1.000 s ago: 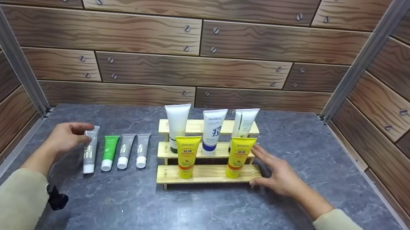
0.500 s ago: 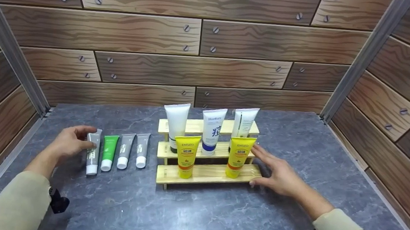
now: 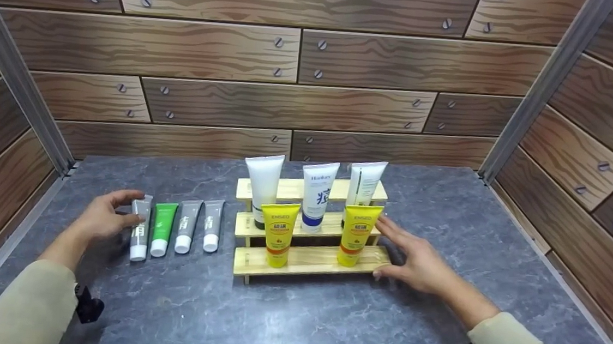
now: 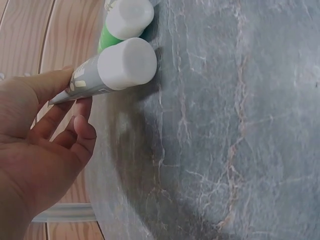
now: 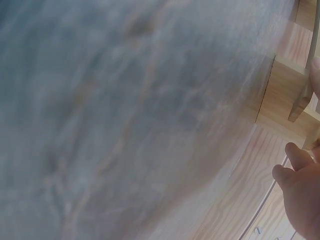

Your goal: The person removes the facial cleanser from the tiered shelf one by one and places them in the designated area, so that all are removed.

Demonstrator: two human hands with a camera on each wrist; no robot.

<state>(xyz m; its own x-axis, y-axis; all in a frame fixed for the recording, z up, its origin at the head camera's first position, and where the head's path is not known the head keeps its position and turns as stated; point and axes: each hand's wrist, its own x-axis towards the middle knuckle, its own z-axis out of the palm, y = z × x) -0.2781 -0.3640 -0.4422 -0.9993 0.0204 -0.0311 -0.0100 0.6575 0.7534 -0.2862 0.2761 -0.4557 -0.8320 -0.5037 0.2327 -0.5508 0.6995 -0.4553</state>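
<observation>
My left hand [image 3: 100, 216] pinches a grey tube with a white cap [image 4: 125, 65] between thumb and fingers, near its crimped end. That tube lies at the left end of a row. Close beside it are a green tube [image 3: 163, 229] and two smaller grey tubes [image 3: 186, 228], all with caps toward me. At the right end of a tiered wooden rack [image 3: 313, 263], my right hand [image 3: 418, 265] rests with fingers extended, the thumb by the lowest tier. Two yellow tubes [image 3: 278, 235] stand on that tier. Three white tubes [image 3: 318, 192] stand behind them on the middle tier.
The grey marbled tabletop [image 3: 283, 323] stretches in front of the rack and tubes. Wood-patterned walls [image 3: 235, 101] enclose it at the back and sides, with metal corner posts [image 3: 537, 86]. The rack's top tier [image 3: 288, 190] rises behind the white tubes.
My left hand has shifted the leftmost grey tube slightly right and toward me, closer to the green tube. The right hand and the rack have stayed still.
</observation>
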